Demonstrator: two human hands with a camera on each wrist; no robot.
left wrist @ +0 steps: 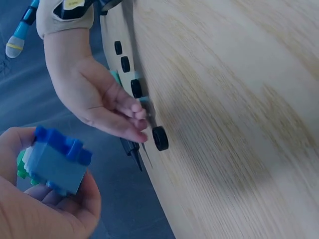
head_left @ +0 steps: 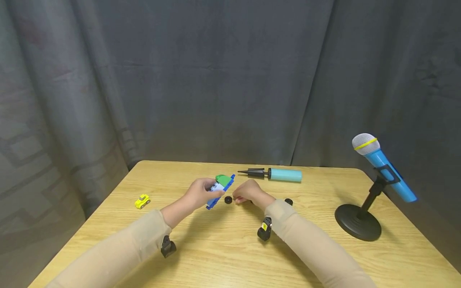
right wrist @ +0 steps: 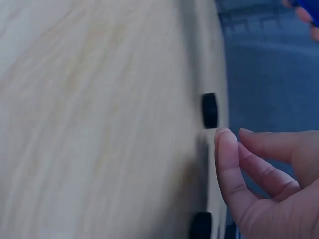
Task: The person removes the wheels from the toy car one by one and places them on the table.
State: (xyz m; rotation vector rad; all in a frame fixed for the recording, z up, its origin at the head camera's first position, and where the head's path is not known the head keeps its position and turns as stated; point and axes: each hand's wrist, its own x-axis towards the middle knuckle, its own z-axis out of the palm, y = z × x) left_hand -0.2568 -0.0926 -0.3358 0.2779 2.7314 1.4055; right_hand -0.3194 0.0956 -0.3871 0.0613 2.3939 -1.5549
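In the head view my left hand grips a blue toy vehicle body with a green piece on top, held tilted above the table. Its blue studded underside faces the left wrist camera. Beside it, a small black toy wheel lies flat on the wood. My right hand is just right of this wheel, fingers bent and apart from it. In the right wrist view a gap shows between thumb and fingers, with nothing held. Several more black wheels lie in a row, partly hidden by my right arm in the head view.
A small yellow toy car stands on the left of the wooden table. Behind my hands lies a teal and black hand pump. On the right, a blue toy microphone leans in a black stand. Grey curtains hang behind.
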